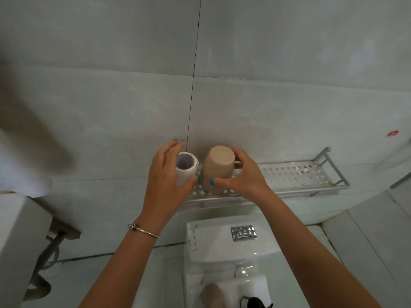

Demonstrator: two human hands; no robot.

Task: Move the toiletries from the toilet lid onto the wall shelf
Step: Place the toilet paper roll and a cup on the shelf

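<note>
A perforated metal wall shelf (289,174) hangs on the tiled wall above the toilet. My left hand (165,176) grips a white toilet paper roll (185,167) standing upright at the shelf's left end. Right beside it, my right hand (242,176) curls round a beige cup (216,167) turned bottom-up on the shelf. On the toilet lid (251,285) below lie another beige object (212,294) and a black item (255,302) at the frame's bottom edge, both partly cut off.
The white cistern (213,243) with its chrome flush button (244,232) sits directly under the shelf. A white basin with a metal bracket (62,232) juts out at the left. A white cloth (20,170) hangs at the upper left.
</note>
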